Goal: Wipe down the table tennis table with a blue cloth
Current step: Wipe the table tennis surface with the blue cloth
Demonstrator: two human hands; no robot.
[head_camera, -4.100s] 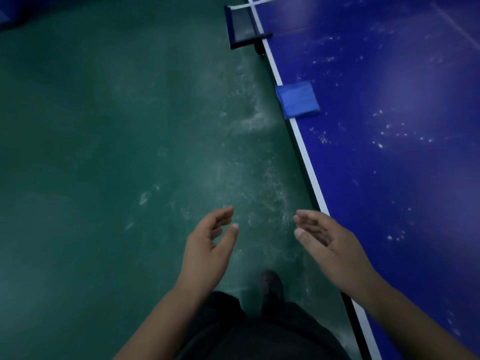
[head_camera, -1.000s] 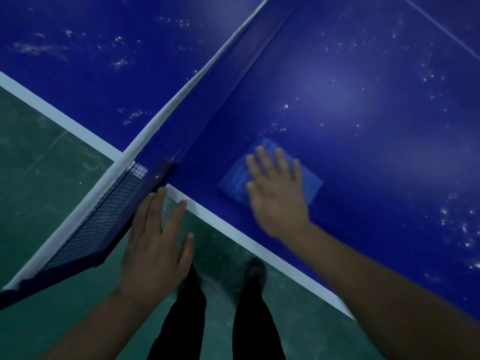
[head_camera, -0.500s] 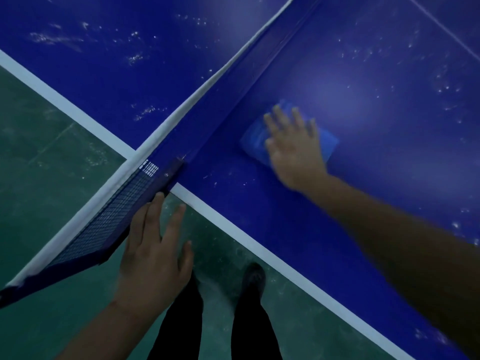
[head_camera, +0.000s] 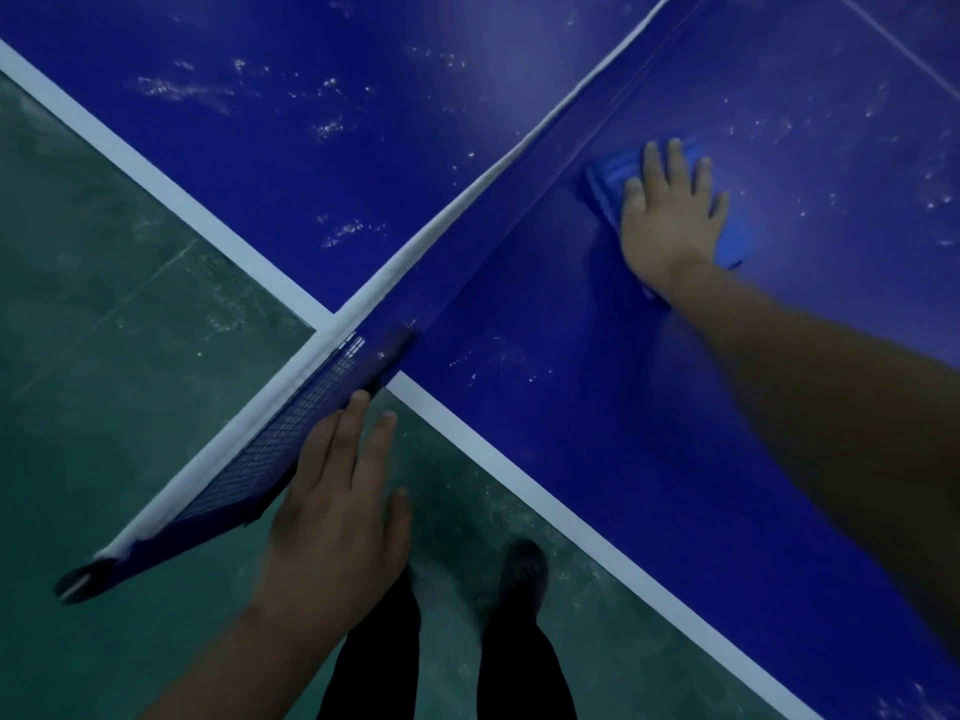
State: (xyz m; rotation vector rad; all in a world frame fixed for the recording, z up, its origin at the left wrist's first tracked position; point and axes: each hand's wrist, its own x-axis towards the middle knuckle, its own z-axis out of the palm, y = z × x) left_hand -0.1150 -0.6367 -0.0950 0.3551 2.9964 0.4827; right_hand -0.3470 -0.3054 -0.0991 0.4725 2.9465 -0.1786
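The blue table tennis table (head_camera: 571, 433) fills the upper and right part of the view, speckled with white dust. My right hand (head_camera: 672, 215) lies flat on the folded blue cloth (head_camera: 608, 181), pressing it onto the table close beside the net (head_camera: 467, 210). The cloth shows at the hand's left and lower right; its middle is hidden under the palm. My left hand (head_camera: 337, 506) hovers with fingers spread by the overhanging net end (head_camera: 270, 459), fingertips at its lower edge, holding nothing.
A white line (head_camera: 519, 480) borders the table edge running diagonally. The net's white top band crosses the table toward the upper right. Green floor (head_camera: 104, 356) lies on the left and below. My dark trousers and shoes (head_camera: 522, 569) stand beside the table edge.
My right hand has slid the cloth farther away along the net, from near the table's edge toward its middle. The left hand stays by the net end.
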